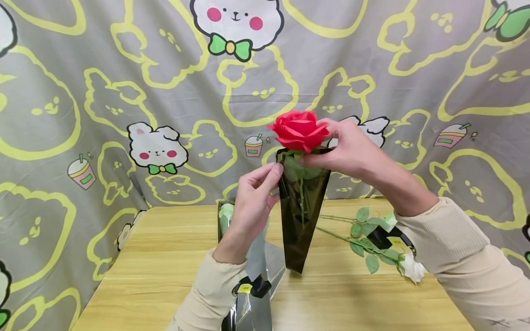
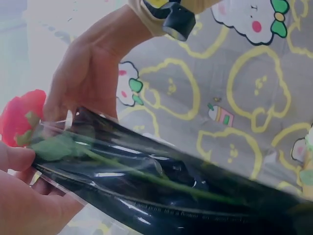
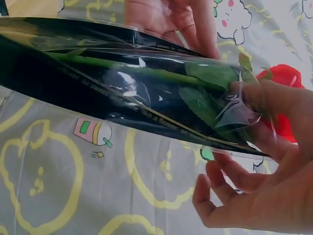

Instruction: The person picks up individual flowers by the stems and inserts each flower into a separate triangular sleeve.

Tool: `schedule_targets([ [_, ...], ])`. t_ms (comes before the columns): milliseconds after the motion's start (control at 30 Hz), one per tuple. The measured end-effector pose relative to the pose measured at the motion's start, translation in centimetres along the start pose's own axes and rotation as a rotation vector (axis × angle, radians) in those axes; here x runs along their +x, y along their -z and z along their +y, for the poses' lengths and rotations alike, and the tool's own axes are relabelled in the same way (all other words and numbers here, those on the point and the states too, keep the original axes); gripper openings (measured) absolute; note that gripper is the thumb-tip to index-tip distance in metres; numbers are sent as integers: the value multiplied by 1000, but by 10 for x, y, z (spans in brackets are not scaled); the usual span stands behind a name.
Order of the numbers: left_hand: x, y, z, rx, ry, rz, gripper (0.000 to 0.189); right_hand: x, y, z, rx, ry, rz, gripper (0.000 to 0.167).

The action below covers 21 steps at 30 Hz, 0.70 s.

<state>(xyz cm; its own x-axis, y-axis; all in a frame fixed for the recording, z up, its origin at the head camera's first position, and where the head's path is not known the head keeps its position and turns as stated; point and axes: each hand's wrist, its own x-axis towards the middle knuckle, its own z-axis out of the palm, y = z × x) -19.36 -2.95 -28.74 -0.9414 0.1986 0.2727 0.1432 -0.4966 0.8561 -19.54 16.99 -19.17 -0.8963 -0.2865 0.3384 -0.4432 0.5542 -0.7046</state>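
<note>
A red artificial rose (image 1: pixel 299 131) stands upright, its bloom above the mouth of a clear-fronted black flower sleeve (image 1: pixel 301 220). The green stem and leaves (image 3: pixel 205 83) show through the film. With thumb and fingers, my left hand (image 1: pixel 256 193) pinches the left edge of the sleeve near its top. My right hand (image 1: pixel 352 149) holds the rose just below the bloom, at the sleeve's right upper edge. In the right wrist view, its thumb and a finger close in around the stem top while the other fingers curl loosely below.
White artificial roses (image 1: pixel 411 268) with leafy stems lie on the wooden table (image 1: pixel 165 257) at right. Behind my left forearm, another sleeve holds a pale flower (image 1: pixel 226 211). Flat grey wrapping sleeves (image 1: pixel 256 303) lie near the front. A patterned curtain (image 1: pixel 198 101) hangs behind.
</note>
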Motion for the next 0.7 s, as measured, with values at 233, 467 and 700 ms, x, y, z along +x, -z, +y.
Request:
schedule_targets([
  [233, -4, -1, -5, 49, 6, 18, 32, 4, 4, 3, 47, -95, -142, 48],
  [467, -5, 3, -7, 59, -7, 33, 28, 4, 3, 4, 217, -168, -95, 39],
  [700, -8, 7, -6, 16, -32, 40, 21, 5, 4, 1, 58, -126, -211, 44],
])
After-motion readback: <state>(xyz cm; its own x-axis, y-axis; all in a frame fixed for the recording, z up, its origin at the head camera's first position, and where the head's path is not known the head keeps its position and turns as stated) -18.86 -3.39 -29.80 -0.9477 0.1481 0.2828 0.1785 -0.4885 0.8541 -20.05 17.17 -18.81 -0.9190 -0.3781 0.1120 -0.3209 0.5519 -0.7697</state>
